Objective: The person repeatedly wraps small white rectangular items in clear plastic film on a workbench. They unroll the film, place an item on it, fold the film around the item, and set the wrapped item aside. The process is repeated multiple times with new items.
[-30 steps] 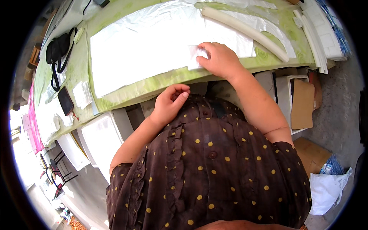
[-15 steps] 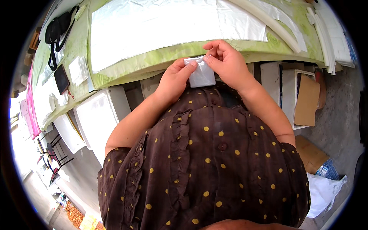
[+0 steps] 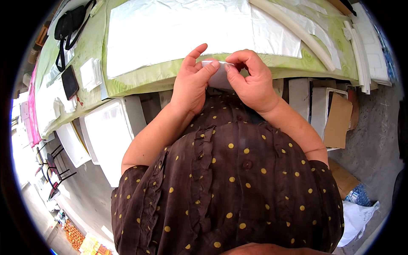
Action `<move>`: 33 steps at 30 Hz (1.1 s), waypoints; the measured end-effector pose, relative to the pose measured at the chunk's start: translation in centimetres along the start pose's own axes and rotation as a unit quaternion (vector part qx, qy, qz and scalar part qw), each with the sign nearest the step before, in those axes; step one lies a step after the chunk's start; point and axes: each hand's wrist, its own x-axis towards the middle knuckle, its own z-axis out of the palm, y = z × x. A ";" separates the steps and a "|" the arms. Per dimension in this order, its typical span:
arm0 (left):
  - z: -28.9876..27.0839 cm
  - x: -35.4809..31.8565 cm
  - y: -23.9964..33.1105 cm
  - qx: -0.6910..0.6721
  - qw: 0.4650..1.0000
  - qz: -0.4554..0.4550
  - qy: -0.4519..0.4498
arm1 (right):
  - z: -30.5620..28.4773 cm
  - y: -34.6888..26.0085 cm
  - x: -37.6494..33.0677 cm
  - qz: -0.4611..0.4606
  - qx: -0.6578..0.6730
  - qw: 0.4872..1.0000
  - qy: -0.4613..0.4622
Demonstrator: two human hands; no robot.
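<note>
A small, flat white plastic packet [image 3: 219,80] hangs in front of my body, just off the table's near edge. My left hand [image 3: 189,85] pinches its upper left corner between thumb and finger, with another finger raised. My right hand [image 3: 253,83] grips the upper right corner in a thumb-and-finger pinch. The packet's top edge runs nearly level between both thumbs. Its lower part looks greyish in shadow, and what is inside cannot be made out.
A green patterned cloth [image 3: 140,87] covers the table, with a large white sheet [image 3: 178,36] and a long pale tube [image 3: 293,32] on it. At left lie white packets [image 3: 90,74], a phone [image 3: 69,83] and a black bag [image 3: 69,23]. White bins [image 3: 106,127] and boxes [image 3: 338,121] stand below.
The packet has tilted, so its front face shows less and its top edge shows more. My left hand has turned upward, lifting a finger. The view has shifted slightly.
</note>
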 end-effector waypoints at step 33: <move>-27.9 1.4 22.1 0.474 0.755 0.142 0.430 | -0.5 3.7 0.3 0.175 0.147 0.970 -0.082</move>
